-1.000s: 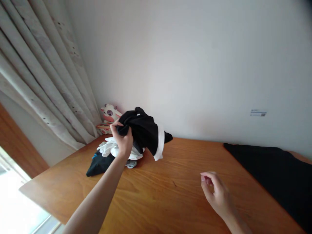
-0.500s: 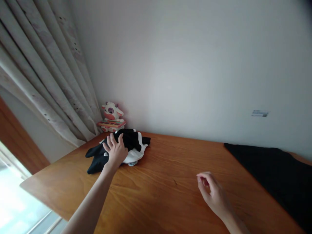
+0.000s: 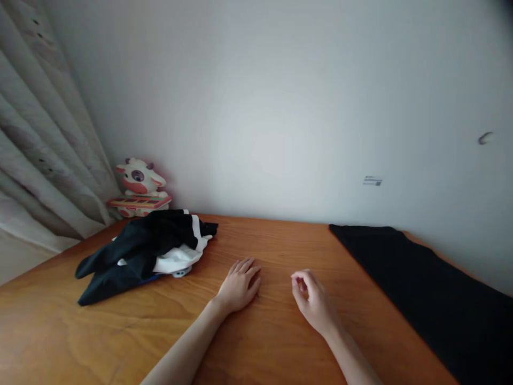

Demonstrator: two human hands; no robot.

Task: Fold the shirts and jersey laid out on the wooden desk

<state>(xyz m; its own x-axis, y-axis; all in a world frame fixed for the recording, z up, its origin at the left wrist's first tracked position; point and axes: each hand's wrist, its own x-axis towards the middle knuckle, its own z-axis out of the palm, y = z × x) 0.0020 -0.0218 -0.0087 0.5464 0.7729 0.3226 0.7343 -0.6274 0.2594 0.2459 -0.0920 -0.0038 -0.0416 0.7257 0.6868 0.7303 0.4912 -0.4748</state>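
My left hand (image 3: 239, 285) lies palm down near the middle of the wooden table (image 3: 276, 342), fingers stretched out and holding nothing. Beside it on the right, my right hand (image 3: 315, 300) is curled, its thumb and fingertips drawn together around a small hollow; I see nothing in it. Left of both hands sits a crumpled pile of black and white clothing (image 3: 160, 235), apart from my left hand. A bit of blue and a small pale printed piece show under its front edge.
A toy cow with a keyboard (image 3: 140, 187) stands behind the pile against the wall (image 3: 260, 107). Black cloth (image 3: 417, 283) is spread over the table's right side. A patterned curtain (image 3: 44, 144) hangs at the left. A small label (image 3: 372, 181) and a hook (image 3: 484, 138) are on the wall.
My left hand has left the clothing pile and come right, down onto the table near my right hand. The right hand stays curled. The view has turned to the right.
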